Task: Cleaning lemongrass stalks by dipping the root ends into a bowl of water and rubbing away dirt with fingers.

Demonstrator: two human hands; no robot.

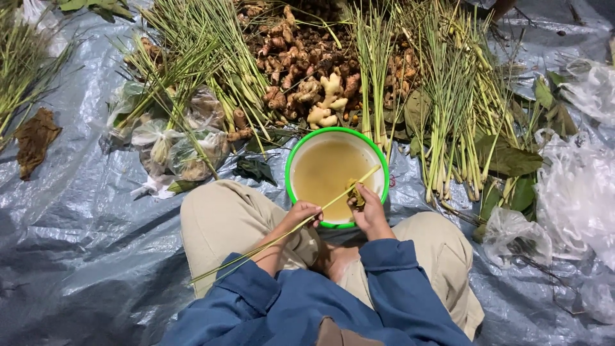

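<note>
1. Head view, looking straight down: the person sits cross-legged on a grey plastic tarp (83,243), in beige trousers and blue sleeves.
2. The left hand (300,214) is curled closed around a long lemongrass stalk (282,237), gripping it near the middle; the leafy end trails down across the left knee.
3. The right hand (366,208) sits at the near rim of a green-rimmed bowl (291,163), fingers pinched narrowly on a small dark scrubbing pad (354,189) pressed against the stalk.
4. The stalk's thick pale end reaches out over the bowl, above murky yellowish water (323,170).
5. Just beyond the bowl lies a heap of ginger roots (307,70), one pale clean piece nearest the rim.
6. Bundles of lemongrass (455,109) fan out on both sides of the ginger.
7. Left of the bowl: clear plastic bags (173,144) with plant scraps. Right: crumpled bags and loose green leaves (509,160).
</note>
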